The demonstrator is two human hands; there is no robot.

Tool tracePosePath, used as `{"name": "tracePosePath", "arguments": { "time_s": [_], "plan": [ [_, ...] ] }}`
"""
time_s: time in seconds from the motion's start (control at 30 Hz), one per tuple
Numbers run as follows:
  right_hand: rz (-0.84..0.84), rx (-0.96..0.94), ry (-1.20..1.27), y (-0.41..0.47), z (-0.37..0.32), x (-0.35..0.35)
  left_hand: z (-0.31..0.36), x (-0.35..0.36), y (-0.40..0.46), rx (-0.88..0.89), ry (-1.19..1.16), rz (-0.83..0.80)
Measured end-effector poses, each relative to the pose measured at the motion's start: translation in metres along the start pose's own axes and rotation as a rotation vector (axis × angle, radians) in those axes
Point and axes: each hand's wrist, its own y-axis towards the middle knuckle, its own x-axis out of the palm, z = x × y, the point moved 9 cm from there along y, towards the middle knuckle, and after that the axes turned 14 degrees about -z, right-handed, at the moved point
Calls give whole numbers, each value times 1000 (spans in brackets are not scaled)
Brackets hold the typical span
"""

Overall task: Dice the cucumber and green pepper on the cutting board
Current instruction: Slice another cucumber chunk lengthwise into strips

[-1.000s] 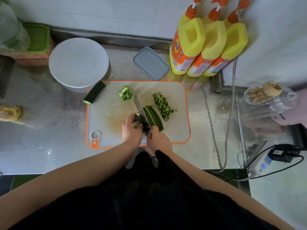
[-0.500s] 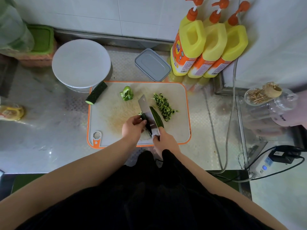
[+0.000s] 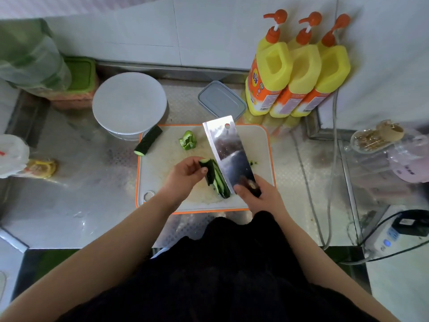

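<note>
On the cutting board [image 3: 162,196], the person's left hand [image 3: 183,176] pinches the far end of a bundle of cucumber strips [image 3: 216,178] between thumb and fingers, near the board's middle. The right hand [image 3: 256,194] is wrapped around the dark handle of a cleaver [image 3: 226,151], whose broad blade is tilted flat-side up just right of the strips, hiding most of the board's right half; a few green bits [image 3: 253,162] peek out past the blade, probably already diced cucumber, though the view is too blocked to be sure. A piece of green pepper [image 3: 188,141] sits toward the board's far edge, and an uncut cucumber chunk [image 3: 148,144] lies across its far-left corner, overhanging the rim. The strips look stiff but wet and likely slippery, apt to slide apart under the blade, so they are best held bunched from above with fingertips curled back. The pepper is light, hollow and springy; pressing it flat before cutting should steady it.
</note>
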Motion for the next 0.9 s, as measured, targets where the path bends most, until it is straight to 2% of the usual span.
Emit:
{"name": "tracePosePath", "arguments": {
  "time_s": [0.1,0.23,0.67,0.9],
  "plan": [
    [-40,-51,91,-5,-12,-6,36,5,-7,102,86,-171],
    [-111,-79,221,-13,-24,-14,71,2,-18,109,138,-284],
    [-147,-96,27,-22,-44,-20,111,3,-29,70,271,-446],
    [-146,-91,-34,-21,-45,-21,117,2,-29,74,355,-405]
  ]
}}
